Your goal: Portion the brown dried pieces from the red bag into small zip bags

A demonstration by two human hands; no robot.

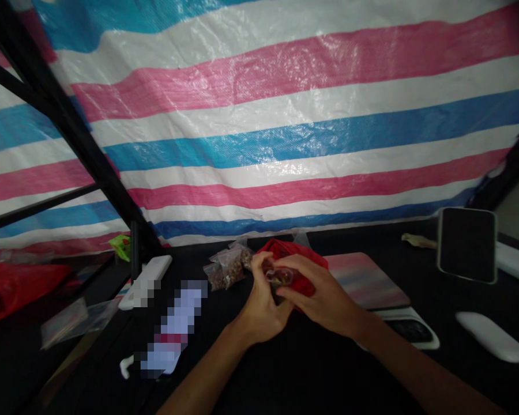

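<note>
Close together over the middle of the dark table are my left hand [263,308] and my right hand [322,294]. Between their fingers is a small clear plastic bag [281,278] with something dark inside that I cannot make out. Both hands have their thumbs and fingers curled round it. Just behind and beneath them sits a red plastic bag [296,251], partly hidden by my right hand. Several small clear zip bags [231,265] filled with brown bits lie to the left of the red bag.
A pink-grey flat panel [365,279] lies right of my hands, beside a white-cased device [410,331]. Farther right are a dark-screened tablet [467,245] and a white mouse [493,337]. A phone [175,331] lies left. Behind hangs a striped tarp [285,138].
</note>
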